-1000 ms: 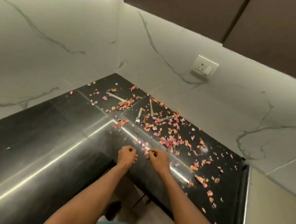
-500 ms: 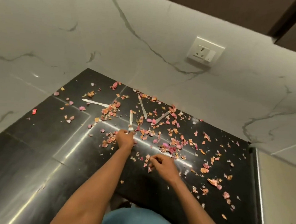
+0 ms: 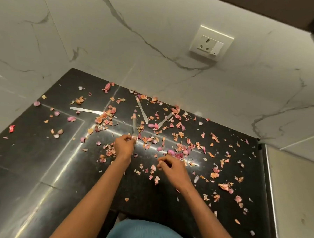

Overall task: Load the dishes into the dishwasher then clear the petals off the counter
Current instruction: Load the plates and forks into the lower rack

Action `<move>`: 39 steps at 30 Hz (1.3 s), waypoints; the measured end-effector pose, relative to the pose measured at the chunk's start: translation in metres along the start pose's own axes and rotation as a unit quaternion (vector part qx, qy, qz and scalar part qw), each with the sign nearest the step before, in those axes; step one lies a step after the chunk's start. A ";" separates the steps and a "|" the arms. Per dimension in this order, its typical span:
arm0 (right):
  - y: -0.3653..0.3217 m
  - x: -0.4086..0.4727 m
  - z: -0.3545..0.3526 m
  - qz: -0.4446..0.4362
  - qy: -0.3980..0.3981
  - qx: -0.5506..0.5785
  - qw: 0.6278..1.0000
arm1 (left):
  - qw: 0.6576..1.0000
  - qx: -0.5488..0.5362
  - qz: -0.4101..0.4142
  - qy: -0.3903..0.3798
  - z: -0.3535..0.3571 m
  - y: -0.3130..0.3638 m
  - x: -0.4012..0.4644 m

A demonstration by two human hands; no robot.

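On the black bench point(image 3: 31, 167), my left hand point(image 3: 123, 147) pinches the fork point(image 3: 134, 125) by its tine end; thin, stiff, slippery steel lying toward twelve o'clock. My right hand point(image 3: 173, 169) hovers loosely curled over feather-light petals point(image 3: 180, 151).

1. The black counter point(image 3: 31, 167) is covered with pink and orange petals point(image 3: 180, 149).
2. The left hand point(image 3: 124, 146) pinches the near end of a fork point(image 3: 134, 125), fingers curled.
3. The right hand point(image 3: 173, 169) rests near it, fingers curled over petals; whether it holds any I cannot tell.
4. Three more pieces of cutlery lie farther: a knife point(image 3: 87, 110) on the left, another knife point(image 3: 141, 110) and a spoon point(image 3: 164, 120).
5. A wall socket point(image 3: 211, 43) is on the marble wall.
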State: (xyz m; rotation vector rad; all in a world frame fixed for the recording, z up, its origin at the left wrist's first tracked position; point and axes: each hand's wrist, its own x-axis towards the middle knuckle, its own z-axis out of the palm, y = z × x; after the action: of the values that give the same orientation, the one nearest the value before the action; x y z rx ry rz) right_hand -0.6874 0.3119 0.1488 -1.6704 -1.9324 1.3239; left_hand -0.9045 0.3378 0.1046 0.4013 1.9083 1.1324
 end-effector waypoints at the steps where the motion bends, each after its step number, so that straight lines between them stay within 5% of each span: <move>1: -0.002 -0.002 -0.002 -0.015 0.012 -0.008 1.000 | 0.998 -0.035 0.002 -0.042 -0.006 0.003 -0.017; 7: 0.000 -0.028 -0.012 -0.112 0.139 -0.086 0.980 | 0.964 -0.067 -0.023 -0.255 -0.019 -0.009 -0.107; 19: 0.069 -0.143 -0.081 -0.199 0.191 -0.278 0.920 | 0.857 0.067 -0.067 -0.506 -0.014 0.002 -0.158; 23: 0.086 -0.200 -0.093 -0.161 0.177 -0.183 0.954 | 0.840 0.126 -0.018 -0.528 0.002 0.009 -0.194; 29: 0.114 -0.305 -0.084 -0.042 0.306 0.017 0.951 | 0.843 0.048 0.064 -0.532 0.051 -0.001 -0.292; 35: 0.148 -0.426 -0.076 0.069 0.339 0.086 0.934 | 0.782 0.116 0.169 -0.589 0.088 -0.055 -0.401; 39: 0.167 -0.495 -0.062 0.102 0.403 0.133 0.900 | 0.705 0.198 0.232 -0.641 0.102 -0.101 -0.455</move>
State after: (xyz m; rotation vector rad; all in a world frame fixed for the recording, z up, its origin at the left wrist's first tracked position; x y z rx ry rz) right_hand -0.3862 -0.1113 0.2292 -1.8878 -1.0715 0.7045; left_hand -0.5447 0.0514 0.2304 1.5093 0.7170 0.3738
